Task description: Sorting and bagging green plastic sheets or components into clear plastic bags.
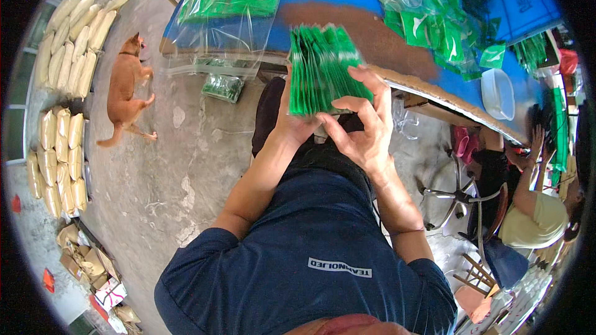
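A thick stack of flat green packets [320, 65] stands upright in front of my chest, below the edge of a blue table [347, 0]. My left hand [292, 125] grips the stack from below and behind, at its lower left side. My right hand [363, 125] holds its lower right side, with fingers curled over the front of the packets. Both hands are shut on the same stack.
Clear plastic bags with green packets [233, 0] lie on the table's left part, and a loose pile of green packets [434, 18] lies at the right. A brown dog [127, 87] stands on the concrete floor at left, near rows of pale sacks [74, 37]. Another person [534, 205] sits at right.
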Demonstrator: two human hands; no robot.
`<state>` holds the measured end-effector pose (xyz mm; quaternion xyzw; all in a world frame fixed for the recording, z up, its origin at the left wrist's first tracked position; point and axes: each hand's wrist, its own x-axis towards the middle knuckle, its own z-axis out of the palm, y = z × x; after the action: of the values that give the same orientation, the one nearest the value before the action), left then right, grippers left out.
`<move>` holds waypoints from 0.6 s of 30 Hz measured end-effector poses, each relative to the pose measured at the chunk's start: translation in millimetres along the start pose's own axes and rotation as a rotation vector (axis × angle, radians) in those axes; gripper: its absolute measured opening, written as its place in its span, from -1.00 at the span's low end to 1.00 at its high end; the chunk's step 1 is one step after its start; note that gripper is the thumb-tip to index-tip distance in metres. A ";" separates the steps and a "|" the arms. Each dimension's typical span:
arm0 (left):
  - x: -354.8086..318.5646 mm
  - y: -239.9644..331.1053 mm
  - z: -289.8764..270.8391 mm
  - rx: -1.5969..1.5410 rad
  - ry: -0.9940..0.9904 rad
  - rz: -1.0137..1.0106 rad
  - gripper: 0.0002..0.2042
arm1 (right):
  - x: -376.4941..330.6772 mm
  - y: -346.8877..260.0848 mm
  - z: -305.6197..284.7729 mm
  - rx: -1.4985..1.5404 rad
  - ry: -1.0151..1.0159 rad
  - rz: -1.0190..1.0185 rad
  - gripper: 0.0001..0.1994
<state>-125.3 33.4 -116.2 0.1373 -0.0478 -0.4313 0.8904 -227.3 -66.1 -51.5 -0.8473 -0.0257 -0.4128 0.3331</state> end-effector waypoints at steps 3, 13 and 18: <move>-1.1 -0.1 0.6 -0.022 0.008 -0.015 -0.38 | 1.0 -0.6 -0.6 0.012 -0.005 0.011 -0.66; 1.2 -1.6 -2.1 0.045 -0.028 0.009 -0.39 | 12.0 -2.6 -0.4 -0.015 -0.003 -0.081 -0.68; -0.8 -2.5 3.7 -0.010 -0.011 0.009 -0.40 | 16.5 1.8 -4.3 -0.071 -0.159 -0.242 -0.67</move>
<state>-128.5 31.8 -113.4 0.1302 -0.0508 -0.4282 0.8928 -218.9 -73.8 -38.7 -0.8793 -0.1392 -0.3823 0.2477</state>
